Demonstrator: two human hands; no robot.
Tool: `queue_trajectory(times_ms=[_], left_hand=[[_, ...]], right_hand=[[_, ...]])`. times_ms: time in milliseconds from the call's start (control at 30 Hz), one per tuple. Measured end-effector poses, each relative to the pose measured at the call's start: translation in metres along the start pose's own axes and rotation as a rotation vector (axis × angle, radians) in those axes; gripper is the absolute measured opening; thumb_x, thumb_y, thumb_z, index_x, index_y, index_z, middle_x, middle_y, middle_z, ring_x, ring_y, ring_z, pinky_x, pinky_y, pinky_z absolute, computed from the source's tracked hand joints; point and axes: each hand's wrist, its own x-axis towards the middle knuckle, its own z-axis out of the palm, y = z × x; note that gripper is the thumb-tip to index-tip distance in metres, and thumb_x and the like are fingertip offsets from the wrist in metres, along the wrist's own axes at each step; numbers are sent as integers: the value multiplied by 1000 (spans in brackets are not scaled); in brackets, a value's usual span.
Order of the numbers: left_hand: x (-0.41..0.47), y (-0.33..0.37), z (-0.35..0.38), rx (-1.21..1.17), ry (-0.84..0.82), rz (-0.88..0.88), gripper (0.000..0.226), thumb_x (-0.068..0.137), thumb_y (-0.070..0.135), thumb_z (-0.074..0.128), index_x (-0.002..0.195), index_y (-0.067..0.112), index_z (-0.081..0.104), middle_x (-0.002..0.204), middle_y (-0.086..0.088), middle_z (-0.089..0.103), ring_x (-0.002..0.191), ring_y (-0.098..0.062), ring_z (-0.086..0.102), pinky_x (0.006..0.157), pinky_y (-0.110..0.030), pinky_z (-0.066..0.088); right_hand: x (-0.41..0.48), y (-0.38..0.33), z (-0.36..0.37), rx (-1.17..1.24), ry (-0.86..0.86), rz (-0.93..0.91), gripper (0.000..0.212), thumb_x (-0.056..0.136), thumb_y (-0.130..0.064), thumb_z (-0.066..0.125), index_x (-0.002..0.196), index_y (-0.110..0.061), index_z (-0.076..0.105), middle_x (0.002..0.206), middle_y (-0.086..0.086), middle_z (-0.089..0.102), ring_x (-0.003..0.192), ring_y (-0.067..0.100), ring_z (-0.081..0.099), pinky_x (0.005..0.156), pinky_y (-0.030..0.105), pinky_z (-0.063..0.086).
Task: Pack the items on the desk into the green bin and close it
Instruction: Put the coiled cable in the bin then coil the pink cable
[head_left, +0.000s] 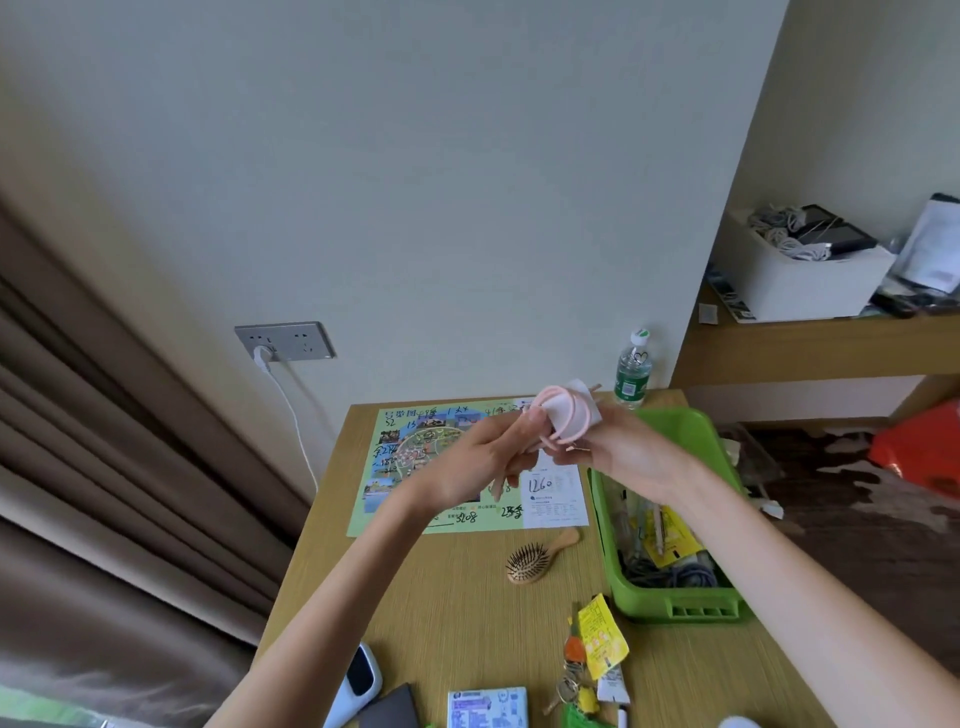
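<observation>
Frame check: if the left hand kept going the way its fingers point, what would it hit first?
The left hand points up and right, into the pink coil it seems to pinch; the right hand comes next, though depth is unclear.

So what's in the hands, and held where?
A pink coil with a white piece: the left hand holds its left edge, the right hand its lower right.
</observation>
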Motion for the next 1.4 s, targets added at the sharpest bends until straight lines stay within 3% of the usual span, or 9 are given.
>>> queue_trajectory(times_ms=[200, 400, 533, 700, 800, 900, 1000, 1233, 1400], left_hand=[[45, -13, 49, 0, -80, -82, 35, 104, 36, 30, 86, 9, 44, 71, 0, 43, 66, -16, 46, 57, -16, 45], [94, -32, 98, -19, -108, -199, 37, 103, 36, 35, 121, 4, 33, 72, -5, 50, 62, -15, 48, 47, -13, 41], [120, -48, 126, 36, -161, -300, 34, 105, 30, 35, 115, -2, 43, 79, -10, 54, 65, -19, 50, 60, -24, 46], [140, -74, 146, 386, -23, -291, 23, 104, 17, 35, 115, 0, 46, 105, -20, 62, 89, -37, 61, 74, -48, 50], [144, -83, 150, 568, 81, -229, 31, 105, 31, 32, 105, 6, 51, 97, -13, 64, 81, -30, 59, 66, -41, 46], [148, -95, 141, 806, 110, -145, 39, 103, 37, 33, 96, 7, 57, 91, -10, 64, 86, -28, 56, 75, -39, 45], [149, -103, 126, 835, 163, -77, 44, 102, 40, 34, 96, 11, 66, 93, -3, 61, 90, -22, 53, 85, -38, 44], [140, -138, 90, 501, 264, -117, 26, 99, 35, 48, 116, 19, 60, 112, 2, 56, 99, -13, 57, 81, -34, 51], [135, -156, 93, 406, 261, -72, 33, 94, 37, 57, 124, 24, 51, 114, 9, 54, 97, -4, 54, 77, -30, 51]], right_hand=[[-43, 19, -44, -78, 181, 58, 25, 94, -3, 55, 116, -4, 66, 111, 17, 70, 101, 26, 66, 90, 33, 55], [-88, 32, -92, 22, 265, 193, 30, 91, -5, 58, 121, 0, 63, 122, 19, 65, 113, 30, 61, 100, 36, 50], [-88, 43, -117, 64, 382, 279, 34, 92, 3, 50, 125, 3, 57, 125, 22, 62, 115, 32, 58, 106, 41, 44], [-64, 57, -130, 182, 399, 321, 30, 92, -5, 54, 118, 5, 62, 116, 20, 63, 108, 29, 59, 106, 41, 43], [-42, 66, -135, 198, 479, 332, 29, 93, -1, 55, 122, 6, 58, 110, 18, 66, 96, 25, 65, 90, 36, 52], [-25, 72, -145, 171, 481, 378, 30, 91, -2, 60, 120, 6, 57, 106, 17, 66, 91, 24, 67, 82, 32, 57], [-11, 72, -159, 79, 412, 465, 33, 89, -3, 63, 120, 5, 55, 106, 15, 66, 93, 24, 66, 76, 30, 56], [18, 72, -181, -528, 154, 790, 29, 87, -2, 67, 114, -1, 57, 94, 12, 70, 84, 23, 68, 77, 38, 56], [37, 101, -154, -737, 248, 707, 45, 80, -12, 71, 119, -6, 51, 93, 10, 67, 78, 21, 64, 59, 30, 51]])
